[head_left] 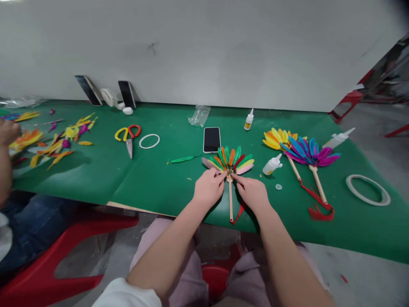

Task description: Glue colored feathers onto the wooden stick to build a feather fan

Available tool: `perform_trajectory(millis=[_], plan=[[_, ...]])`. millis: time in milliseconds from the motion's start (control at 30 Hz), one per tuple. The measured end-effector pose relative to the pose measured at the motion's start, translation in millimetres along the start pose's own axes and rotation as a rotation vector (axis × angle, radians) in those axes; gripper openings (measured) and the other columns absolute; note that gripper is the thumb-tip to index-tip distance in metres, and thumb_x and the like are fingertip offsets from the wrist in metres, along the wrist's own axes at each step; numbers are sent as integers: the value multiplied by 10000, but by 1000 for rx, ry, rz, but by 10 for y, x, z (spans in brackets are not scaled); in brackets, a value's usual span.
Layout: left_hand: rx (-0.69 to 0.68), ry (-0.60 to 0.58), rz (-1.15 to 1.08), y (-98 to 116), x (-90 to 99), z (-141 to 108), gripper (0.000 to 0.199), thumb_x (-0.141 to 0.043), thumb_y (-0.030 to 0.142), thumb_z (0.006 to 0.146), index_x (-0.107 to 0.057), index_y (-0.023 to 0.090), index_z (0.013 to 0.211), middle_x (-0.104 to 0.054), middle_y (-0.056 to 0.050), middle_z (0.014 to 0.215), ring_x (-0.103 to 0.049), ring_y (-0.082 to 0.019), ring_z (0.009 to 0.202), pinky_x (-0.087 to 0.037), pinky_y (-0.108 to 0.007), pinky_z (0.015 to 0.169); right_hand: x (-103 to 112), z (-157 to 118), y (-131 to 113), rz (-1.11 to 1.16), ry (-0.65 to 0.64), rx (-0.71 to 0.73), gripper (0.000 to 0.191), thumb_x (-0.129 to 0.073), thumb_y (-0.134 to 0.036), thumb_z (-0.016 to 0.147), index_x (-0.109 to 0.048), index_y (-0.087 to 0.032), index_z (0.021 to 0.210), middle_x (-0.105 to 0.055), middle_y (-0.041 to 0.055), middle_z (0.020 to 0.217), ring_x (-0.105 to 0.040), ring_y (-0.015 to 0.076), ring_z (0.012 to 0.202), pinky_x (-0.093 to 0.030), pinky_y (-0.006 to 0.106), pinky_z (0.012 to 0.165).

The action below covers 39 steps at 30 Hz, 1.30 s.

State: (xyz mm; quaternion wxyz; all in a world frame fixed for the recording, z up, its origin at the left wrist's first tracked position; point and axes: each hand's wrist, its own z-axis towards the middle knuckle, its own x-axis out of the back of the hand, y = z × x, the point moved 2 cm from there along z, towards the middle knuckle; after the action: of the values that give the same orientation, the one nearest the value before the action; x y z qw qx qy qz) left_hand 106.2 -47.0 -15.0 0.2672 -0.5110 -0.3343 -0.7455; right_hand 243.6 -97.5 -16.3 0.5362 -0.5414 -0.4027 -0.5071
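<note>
Hands (pixel 209 186) (pixel 254 194) touch a feather fan (pixel 230 182) near the table edge (pixel 153 207).

Three feather fans (pixel 230 194), three phones (pixel 212 140), three white bottles (pixel 272 165), two rings (pixel 378 202), one pair scissors (pixel 129 147).

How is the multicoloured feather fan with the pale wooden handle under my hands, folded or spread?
Spread: its multicoloured feathers radiate in an arc beyond the pale wooden handle.
</note>
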Motion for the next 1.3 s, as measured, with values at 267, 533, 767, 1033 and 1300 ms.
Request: perform_trajectory(millis=[267, 533, 767, 1033, 1300], plan=[[-56, -122, 97, 10, -67, -23, 343, -343, 298, 845, -524, 271, 1135, -525, -49, 793, -482, -170, 796, -393, -257, 668, -6, -14, -9, -10, -1, 21, 342, -347, -273, 836, -556, -311, 1104, -676, 10, 835, -606, 137, 688, -362, 228, 545], [-65, -174, 117, 22, -74, -16, 347, -355, 276, 840, -508, 267, 1151, -540, -54, 790, -490, -172, 796, -397, -246, 649, -30, -18, -27, -45, 0, 50, 341, -332, -282, 844, -563, -295, 1095, -675, 18, 867, -608, 140, 698, -363, 231, 549], [-80, -182, 126, 36, -54, 6, 341, -327, 290, 851, -517, 264, 1133, -548, -54, 790, -508, -173, 787, -396, -244, 633, -18, -16, -53, -66, -3, 50, 349, -301, -307, 859, -561, -296, 1091, -675, 20, 845, -606, 141, 678, -352, 229, 536], [-92, -185, 106, 32, -41, 23, 336, -354, 272, 840, -528, 250, 1126, -560, -58, 818, -513, -165, 819, -406, -242, 686, -8, -6, -59, -61, -8, 30, 346, -305, -311, 860, -569, -295, 1083, -675, 27, 836, -607, 137, 676, -347, 229, 528], [-73, -83, 63, 17, -86, 22, 365, -324, 278, 853, -490, 249, 1177, -604, -45, 846, -526, -169, 835, -410, -258, 708, -18, 0, -25, -20, 81, -29, 349, -338, -296, 842, -548, -314, 1120, -674, 13, 772, -598, 133, 643, -334, 224, 521]])
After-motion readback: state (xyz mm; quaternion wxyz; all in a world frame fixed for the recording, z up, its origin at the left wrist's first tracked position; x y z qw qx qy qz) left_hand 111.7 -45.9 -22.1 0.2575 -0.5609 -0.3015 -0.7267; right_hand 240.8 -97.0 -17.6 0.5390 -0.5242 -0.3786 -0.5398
